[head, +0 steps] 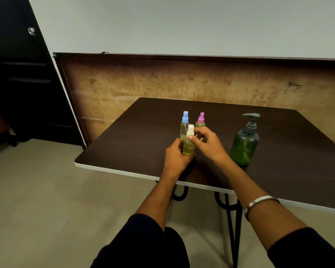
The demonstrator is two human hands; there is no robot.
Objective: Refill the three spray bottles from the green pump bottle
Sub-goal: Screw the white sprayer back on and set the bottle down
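Left hand [177, 154] grip wraps the white-cap spray bottle [189, 144], right hand [205, 142] pinching its cap, so a hard twist prob tips it w/ liquid onto the worktop [143, 132].

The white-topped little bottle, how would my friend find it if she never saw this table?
Find the dark table. Near its front edge, two hands meet on the white-capped spray bottle: the left hand grips its body and the right hand pinches its cap. The two bottles behind it have a blue cap and a pink cap.
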